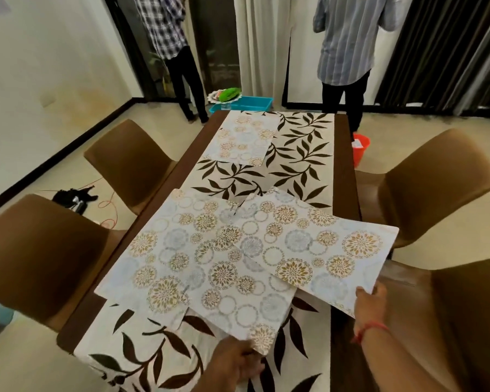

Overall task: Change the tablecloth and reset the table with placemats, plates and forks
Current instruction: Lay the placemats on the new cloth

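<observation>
While spread lengthwise down the dark wooden table point(348, 165), leaf-patterned tablecloth point(300, 154) lying flat, table wood bare along both long sides. On the far left part of the cloth, one floral placemat point(242, 140), flat. At the near end, a fan of overlapping placemats: left placemat point(164, 250) reaching over the table's left edge, another corner peeking out beneath it. Right placemat point(328, 250) raised and tilted, overlapping the left one, its far corner jutting past the table's right edge. Right hand point(371, 304) pinching the near edge of the right placemat, thumb on top, red thread round the wrist. Left hand point(232, 360) gripping the near corner of the left placemat, fingers curled under it. Four brown chairs: two left point(128, 162), two right point(436, 176). Beyond the table, two standing people, one in a checked shirt point(164, 26), one in a striped shirt point(348, 38). On the floor, a blue tray point(249, 103), an orange bucket point(361, 148), a black tangle with a red cable point(74, 196).
</observation>
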Available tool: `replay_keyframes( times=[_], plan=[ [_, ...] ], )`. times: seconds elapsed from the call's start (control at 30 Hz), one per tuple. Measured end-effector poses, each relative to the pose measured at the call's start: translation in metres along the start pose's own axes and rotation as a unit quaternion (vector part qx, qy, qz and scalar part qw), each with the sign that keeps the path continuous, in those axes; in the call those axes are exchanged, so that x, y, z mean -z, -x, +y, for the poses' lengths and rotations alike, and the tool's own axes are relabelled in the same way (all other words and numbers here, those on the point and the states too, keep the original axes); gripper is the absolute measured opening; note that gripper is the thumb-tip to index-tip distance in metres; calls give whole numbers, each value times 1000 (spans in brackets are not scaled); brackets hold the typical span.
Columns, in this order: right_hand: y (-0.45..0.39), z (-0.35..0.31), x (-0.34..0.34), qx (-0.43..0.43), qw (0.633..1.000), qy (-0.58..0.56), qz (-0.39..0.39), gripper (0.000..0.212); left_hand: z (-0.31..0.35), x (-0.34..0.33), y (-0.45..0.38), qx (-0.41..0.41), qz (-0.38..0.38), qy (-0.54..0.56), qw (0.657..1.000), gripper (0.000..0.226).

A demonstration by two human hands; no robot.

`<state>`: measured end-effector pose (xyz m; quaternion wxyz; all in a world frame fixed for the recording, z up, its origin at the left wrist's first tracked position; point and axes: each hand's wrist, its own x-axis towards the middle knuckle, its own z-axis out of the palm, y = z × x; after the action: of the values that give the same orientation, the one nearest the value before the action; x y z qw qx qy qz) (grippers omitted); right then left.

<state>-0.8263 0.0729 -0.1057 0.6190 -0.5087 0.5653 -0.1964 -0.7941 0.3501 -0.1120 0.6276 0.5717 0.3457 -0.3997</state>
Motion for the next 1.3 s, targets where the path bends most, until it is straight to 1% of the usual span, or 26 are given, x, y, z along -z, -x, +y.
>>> replay_keyframes(
  times=[0.03, 0.1, 0.13, 0.2, 0.33, 0.43, 0.47, 0.5, 0.57, 0.63, 0.67, 0.73, 0.8, 1.0, 1.1, 1.2, 1.23, 1.3],
  plan=[
    [5, 1, 3, 3, 1000, 0, 1, 32, -4, 1, 3, -2, -19, 9, 1000, 25],
    [12, 3, 10, 11, 1000, -2, 12, 34, -10, 8, 0, -15, -23, 35, 999, 28],
    [14, 4, 14, 13, 1000, -2, 19, 34, -10, 10, -1, -26, -11, 49, 998, 27],
    [21, 8, 24, 19, 999, -10, 33, 33, -9, 10, 5, -31, 0, 34, 999, 21],
    [41, 16, 43, 38, 996, -56, 60, 30, -23, -19, 20, 35, -27, 16, 999, 18],
    [53, 25, 48, 59, 993, -62, 85, 31, -57, -39, 9, 22, -52, 3, 998, 11],
    [57, 28, 48, 63, 992, -58, 90, 31, -68, -47, 5, 18, -62, 3, 998, 22],
    [62, 33, 52, 64, 992, -52, 98, 31, -75, -52, 3, 17, -80, -3, 997, 28],
    [73, 39, 60, 58, 992, -52, 98, 32, -82, -60, 19, 20, -97, 41, 994, 13],
    [82, 44, 71, 57, 991, -70, 94, 33, -85, -67, 23, 36, -65, 43, 996, 19],
    [87, 45, 78, 57, 991, -78, 91, 34, -86, -67, 25, 38, -65, 34, 997, 18],
    [93, 45, 86, 59, 991, -92, 83, 35, -88, -62, 23, 19, -51, 9, 998, 17],
    [90, 50, 92, 60, 991, -84, 81, 34, -89, -58, 21, -2, -43, -6, 999, 18],
    [80, 54, 92, 39, 993, -83, 72, 35, -97, -68, 11, 7, -34, 14, 999, 14],
    [68, 52, 97, 39, 994, -84, 65, 34, -99, -74, 10, 14, -16, 7, 1000, 12],
    [60, 47, 101, 38, 993, -95, 64, 30, -99, -74, 8, -8, 9, -3, 1000, 10],
    [57, 44, 101, 40, 993, -94, 62, 30, -101, -73, 8, -17, 5, -8, 1000, 10],
    [50, 38, 100, 42, 993, -93, 56, 31, -103, -76, 12, -5, 1, -8, 1000, 9]
  ],
)
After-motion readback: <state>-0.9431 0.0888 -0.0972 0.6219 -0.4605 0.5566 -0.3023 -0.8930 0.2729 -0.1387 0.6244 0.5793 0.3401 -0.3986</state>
